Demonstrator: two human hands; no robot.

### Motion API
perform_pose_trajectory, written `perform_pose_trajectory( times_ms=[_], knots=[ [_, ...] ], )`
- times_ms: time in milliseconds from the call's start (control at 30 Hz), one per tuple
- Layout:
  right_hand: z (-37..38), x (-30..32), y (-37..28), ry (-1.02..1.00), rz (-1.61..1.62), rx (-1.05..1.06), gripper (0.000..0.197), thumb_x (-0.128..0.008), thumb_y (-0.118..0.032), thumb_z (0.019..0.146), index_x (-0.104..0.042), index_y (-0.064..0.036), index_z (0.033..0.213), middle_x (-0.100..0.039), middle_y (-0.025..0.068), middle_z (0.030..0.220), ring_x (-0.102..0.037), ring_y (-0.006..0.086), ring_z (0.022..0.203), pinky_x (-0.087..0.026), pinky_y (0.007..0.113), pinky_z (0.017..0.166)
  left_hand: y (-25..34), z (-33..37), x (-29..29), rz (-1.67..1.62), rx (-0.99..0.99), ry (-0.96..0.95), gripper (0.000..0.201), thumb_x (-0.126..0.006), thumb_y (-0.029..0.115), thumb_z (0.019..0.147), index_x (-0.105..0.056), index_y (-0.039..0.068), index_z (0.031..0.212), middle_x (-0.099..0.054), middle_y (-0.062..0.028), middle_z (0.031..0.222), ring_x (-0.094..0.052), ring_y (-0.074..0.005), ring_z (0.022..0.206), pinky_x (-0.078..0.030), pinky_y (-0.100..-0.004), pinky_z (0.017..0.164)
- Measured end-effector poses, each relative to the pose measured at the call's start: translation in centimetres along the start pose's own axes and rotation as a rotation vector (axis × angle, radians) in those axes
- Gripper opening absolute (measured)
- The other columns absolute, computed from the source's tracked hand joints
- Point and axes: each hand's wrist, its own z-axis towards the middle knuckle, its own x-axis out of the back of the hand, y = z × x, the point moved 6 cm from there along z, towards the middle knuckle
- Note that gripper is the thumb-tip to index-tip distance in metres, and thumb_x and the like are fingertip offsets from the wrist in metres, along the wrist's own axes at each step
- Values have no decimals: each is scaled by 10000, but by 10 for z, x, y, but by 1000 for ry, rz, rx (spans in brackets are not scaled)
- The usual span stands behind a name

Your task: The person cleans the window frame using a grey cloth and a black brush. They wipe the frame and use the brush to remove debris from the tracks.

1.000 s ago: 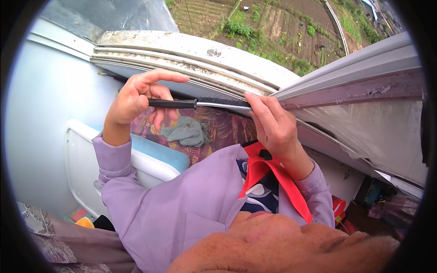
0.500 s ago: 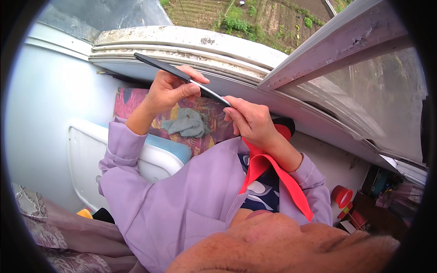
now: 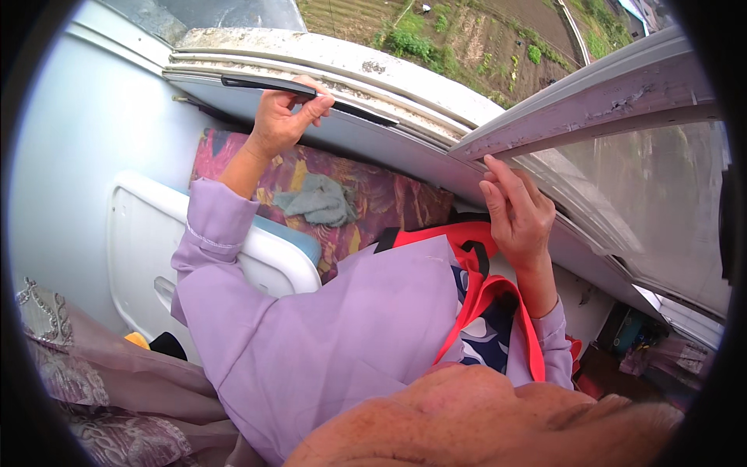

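My left hand [image 3: 282, 124] is closed around a long, thin black-handled tool [image 3: 261, 82], held nearly level in front of the window sill [image 3: 327, 58]. Its slim dark end points right; seen edge-on, its exact kind does not show. My right hand [image 3: 523, 210] is away from the tool, with the fingers partly bent and apart and nothing in them. Those fingertips are close to the lower corner of the open window sash [image 3: 591, 97]; whether they touch it I cannot tell. Below my hands a crumpled grey-blue cloth [image 3: 317, 201] lies on a patterned cushion [image 3: 397, 183].
A white plastic piece [image 3: 144, 233] with a rounded rim stands at the left, beside a light blue object [image 3: 288, 236]. Sheer curtain [image 3: 85, 389] hangs at the lower left. Red-edged cloth [image 3: 459, 233] hangs by my chest. Garden plots [image 3: 467, 47] show outside.
My right hand has let go of the tool's slim end and moved right towards the sash. My left hand keeps its hold, and the tool is now closer to level.
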Motion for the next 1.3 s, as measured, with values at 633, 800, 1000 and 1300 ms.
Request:
perform_pose_trajectory(
  times_ms=[633, 800, 1000, 1300],
  knots=[
    [40, 22, -22, 199, -49, 528, 184, -622, -42, 812, -618, 42, 976, -657, 188, 818, -602, 191, 541, -474, 245, 438, -2, 36, -24, -22, 82, 115, 118, -671, 113, 882, -646, -2, 877, -601, 12, 742, -530, -65, 673, -432, -215, 623],
    [49, 14, -21, 160, -50, 517, 118, -628, -100, 853, -643, -18, 936, -670, 138, 824, -604, 168, 555, -492, 255, 483, -12, 64, -72, -143, 305, 13, 142, -646, 97, 893, -609, -36, 926, -653, -55, 777, -643, -93, 649, -539, -222, 559],
    [43, 10, -16, 107, -24, 455, 132, -633, -175, 866, -662, -64, 932, -670, 93, 792, -566, 134, 526, -486, 264, 500, -40, 68, -105, -245, 305, -21, 102, -634, 30, 886, -534, 14, 879, -591, -25, 761, -655, -101, 651, -547, -210, 554],
    [55, -24, -16, 166, 121, 401, 155, -703, -108, 691, -703, -65, 841, -621, 67, 651, -503, 117, 472, -309, 229, 424, -53, 63, -82, -255, 459, -68, 169, -599, 28, 903, -459, 38, 810, -557, -29, 707, -627, -90, 600, -529, -205, 500]
  ],
)
